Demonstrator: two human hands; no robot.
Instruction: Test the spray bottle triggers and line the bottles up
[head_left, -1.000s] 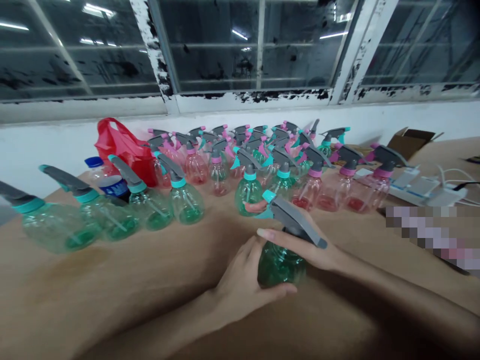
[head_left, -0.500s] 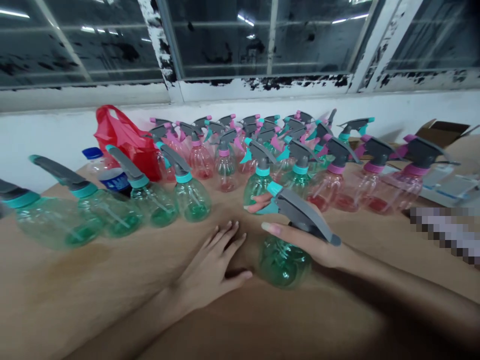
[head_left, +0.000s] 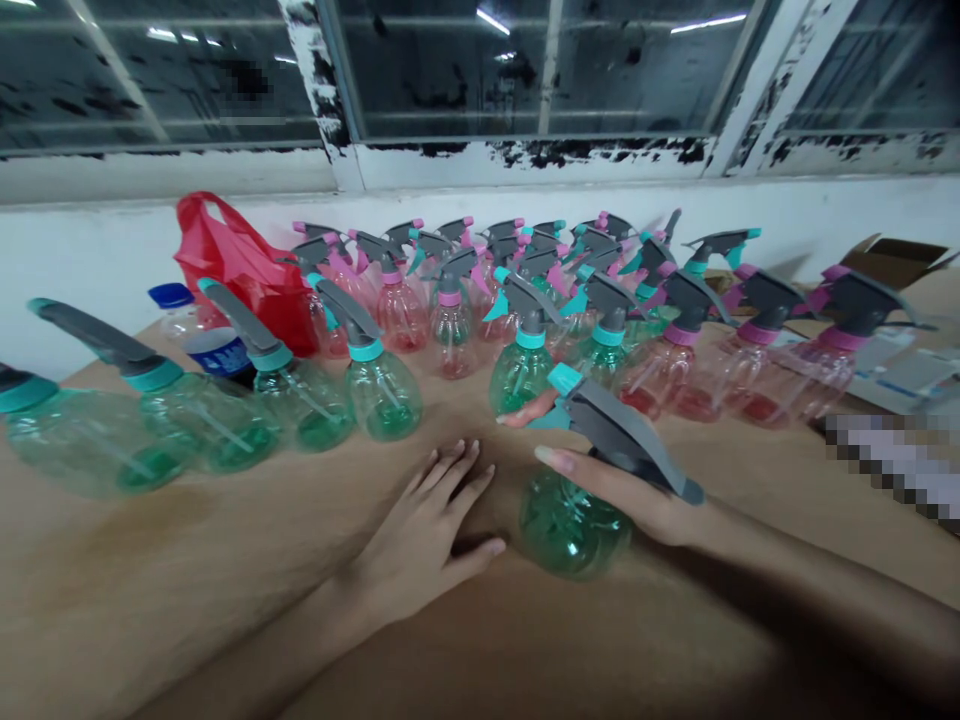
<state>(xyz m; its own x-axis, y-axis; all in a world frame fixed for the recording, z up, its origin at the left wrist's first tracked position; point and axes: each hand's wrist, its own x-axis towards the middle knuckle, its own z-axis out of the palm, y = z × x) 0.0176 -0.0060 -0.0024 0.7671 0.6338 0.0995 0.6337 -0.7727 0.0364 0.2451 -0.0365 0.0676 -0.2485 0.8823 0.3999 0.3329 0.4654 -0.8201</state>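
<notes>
My right hand (head_left: 626, 490) grips the neck of a green spray bottle (head_left: 574, 525) with a grey trigger head (head_left: 622, 435) and teal nozzle. The bottle stands on the brown table (head_left: 225, 590). Just left of the bottle, my left hand (head_left: 424, 530) lies flat on the table with fingers spread, holding nothing. Behind them stand several green spray bottles (head_left: 379, 385) and pink spray bottles (head_left: 679, 370) in rows.
A red plastic bag (head_left: 240, 265) and a blue-capped water bottle (head_left: 202, 340) sit at the back left by the white wall. A cardboard box (head_left: 892, 260) and white items (head_left: 900, 375) are at the right. Windows run above the wall.
My left hand has let go of the green bottle's body and moved left onto the table. My right hand keeps hold of the bottle's neck.
</notes>
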